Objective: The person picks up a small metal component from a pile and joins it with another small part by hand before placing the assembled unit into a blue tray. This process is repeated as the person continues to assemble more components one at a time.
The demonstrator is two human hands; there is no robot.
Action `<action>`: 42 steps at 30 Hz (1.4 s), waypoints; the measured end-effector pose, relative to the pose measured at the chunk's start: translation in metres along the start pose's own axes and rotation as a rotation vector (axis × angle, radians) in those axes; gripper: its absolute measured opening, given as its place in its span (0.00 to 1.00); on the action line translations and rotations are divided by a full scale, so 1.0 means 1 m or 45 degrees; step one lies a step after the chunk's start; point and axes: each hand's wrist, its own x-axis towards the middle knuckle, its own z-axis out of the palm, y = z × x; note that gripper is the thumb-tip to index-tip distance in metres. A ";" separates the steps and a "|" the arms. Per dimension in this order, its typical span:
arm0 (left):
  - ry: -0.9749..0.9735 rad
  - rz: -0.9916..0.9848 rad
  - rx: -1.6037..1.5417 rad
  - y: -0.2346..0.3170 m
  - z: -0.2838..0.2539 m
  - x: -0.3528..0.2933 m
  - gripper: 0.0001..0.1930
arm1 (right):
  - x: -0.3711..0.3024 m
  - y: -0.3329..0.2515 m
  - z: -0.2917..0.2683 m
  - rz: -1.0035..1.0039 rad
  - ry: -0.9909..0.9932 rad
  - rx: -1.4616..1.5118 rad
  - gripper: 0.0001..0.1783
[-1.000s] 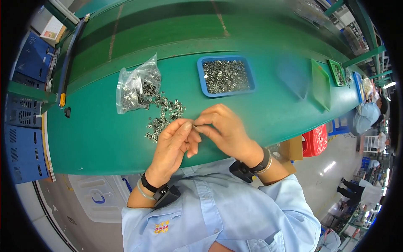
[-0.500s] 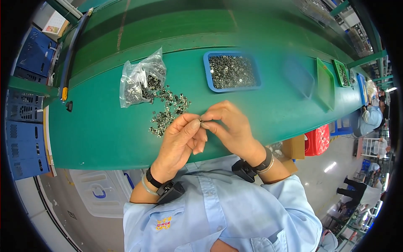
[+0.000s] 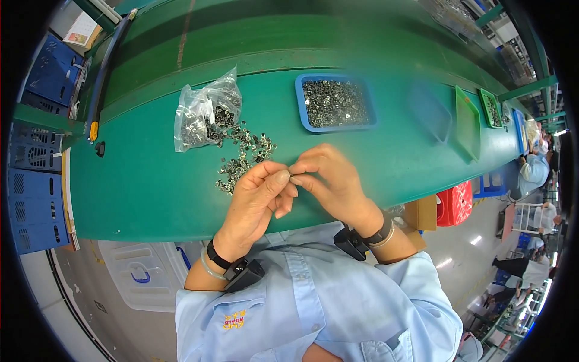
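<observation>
My left hand [image 3: 256, 196] and my right hand [image 3: 332, 184] meet fingertip to fingertip over the near part of the green table. Each pinches with thumb and forefinger at a small dark metal part [image 3: 291, 175], which the fingers mostly cover. Just beyond my left hand lies a loose pile of small metal parts [image 3: 244, 154], silvery and dark. It trails back to a clear plastic bag [image 3: 196, 123] lying on its side, with more such parts inside. Farther back, a blue tray [image 3: 299, 105] holds a heap of similar small parts.
On the right of the green table [image 3: 151, 199] stand a light green tray [image 3: 467, 130] and a smaller green tray of parts [image 3: 490, 108]. Blue crates [image 3: 36, 208] stack at the left. Below the table edge are a red stool [image 3: 455, 204] and a lidded clear box [image 3: 142, 274].
The view has shifted slightly. Both hands keep their pinch at the same spot, and the small part shows less between the fingertips than before.
</observation>
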 end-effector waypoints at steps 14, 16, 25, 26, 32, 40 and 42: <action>-0.139 0.030 -0.228 -0.012 -0.004 0.004 0.08 | -0.004 -0.005 0.003 0.041 0.049 0.093 0.11; -0.144 0.045 -0.233 -0.013 -0.002 0.005 0.07 | -0.005 -0.005 0.004 0.068 0.044 0.124 0.11; 0.016 0.061 0.133 -0.002 0.003 0.004 0.07 | -0.005 0.002 -0.001 -0.086 0.002 -0.225 0.10; 0.078 0.062 0.256 0.001 0.005 0.003 0.07 | -0.004 0.002 -0.001 -0.087 0.003 -0.226 0.10; -0.051 0.071 -0.024 0.004 0.010 -0.003 0.07 | -0.002 -0.005 -0.002 -0.038 0.061 0.030 0.09; -0.260 0.049 -0.282 -0.006 0.004 -0.004 0.07 | 0.000 -0.009 -0.001 -0.070 0.056 0.196 0.08; -0.233 0.047 -0.299 -0.006 0.005 -0.005 0.07 | 0.001 -0.010 -0.001 -0.084 0.045 0.194 0.08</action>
